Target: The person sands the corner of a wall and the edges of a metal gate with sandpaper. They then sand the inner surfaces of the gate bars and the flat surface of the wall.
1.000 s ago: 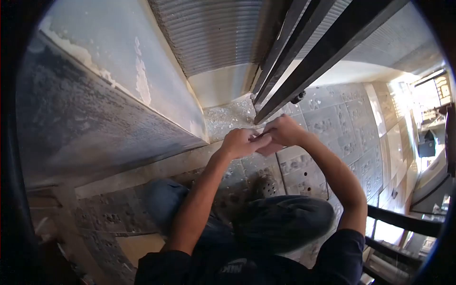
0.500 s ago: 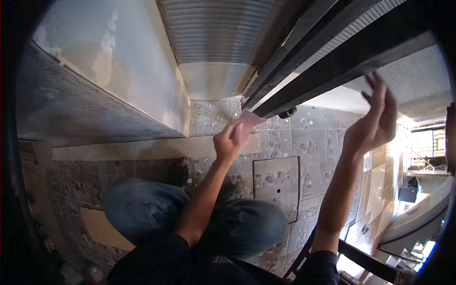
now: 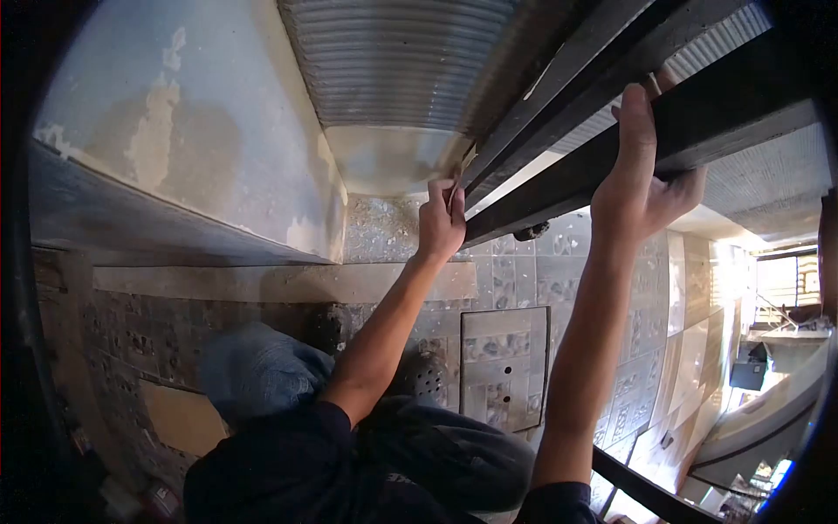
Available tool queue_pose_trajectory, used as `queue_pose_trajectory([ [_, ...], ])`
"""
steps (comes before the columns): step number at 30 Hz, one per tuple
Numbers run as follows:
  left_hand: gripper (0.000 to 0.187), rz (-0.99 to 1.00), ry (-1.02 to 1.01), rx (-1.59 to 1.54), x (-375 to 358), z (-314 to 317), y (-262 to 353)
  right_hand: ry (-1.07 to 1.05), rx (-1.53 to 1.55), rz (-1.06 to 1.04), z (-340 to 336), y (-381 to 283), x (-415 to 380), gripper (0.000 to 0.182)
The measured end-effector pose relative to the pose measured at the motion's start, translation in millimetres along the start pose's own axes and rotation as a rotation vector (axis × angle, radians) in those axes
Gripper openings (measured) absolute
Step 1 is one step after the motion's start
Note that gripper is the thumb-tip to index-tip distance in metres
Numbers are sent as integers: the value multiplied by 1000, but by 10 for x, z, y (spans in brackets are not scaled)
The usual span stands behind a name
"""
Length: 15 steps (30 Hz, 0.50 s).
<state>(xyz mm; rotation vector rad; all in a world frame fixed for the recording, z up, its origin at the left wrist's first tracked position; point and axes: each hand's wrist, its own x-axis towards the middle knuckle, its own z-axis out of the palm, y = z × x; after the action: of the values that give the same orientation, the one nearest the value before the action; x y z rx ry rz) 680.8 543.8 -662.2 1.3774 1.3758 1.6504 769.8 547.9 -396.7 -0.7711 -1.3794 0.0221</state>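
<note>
My left hand [image 3: 443, 218] is closed at the lower end of a black post [image 3: 559, 179]. Its fingers pinch what was a small pink sheet, probably sandpaper, now seen only as a thin edge and mostly hidden by the hand. Farther up the same post, my right hand [image 3: 642, 175] is wrapped round it, thumb on the near side and some fingertips showing behind. A second black post [image 3: 559, 113] runs alongside on the left, with a gap between the two.
A wall with peeling paint [image 3: 201, 131] stands on the left. Corrugated sheet [image 3: 393, 61] is behind the posts. Pale debris [image 3: 384, 229] lies in the corner. A square floor cover [image 3: 497, 349] with small holes is set in the patterned tiles, near my shoe [image 3: 423, 380].
My right hand has come left and closed on the black post. My left hand has moved up and right to the post's lower end, and the pink sheet has turned mostly out of sight.
</note>
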Motion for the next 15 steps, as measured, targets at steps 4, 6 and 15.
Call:
queue_pose_trajectory([
  [4,28,14,-3,171,142,82,82,79,63,79,56,-34,-26,21],
  [6,38,25,-50,180,186,92,42,14,-9,59,11,-27,-31,33],
  [15,49,62,-170,96,232,16,-76,79,-44,37,36,47,-37,33],
])
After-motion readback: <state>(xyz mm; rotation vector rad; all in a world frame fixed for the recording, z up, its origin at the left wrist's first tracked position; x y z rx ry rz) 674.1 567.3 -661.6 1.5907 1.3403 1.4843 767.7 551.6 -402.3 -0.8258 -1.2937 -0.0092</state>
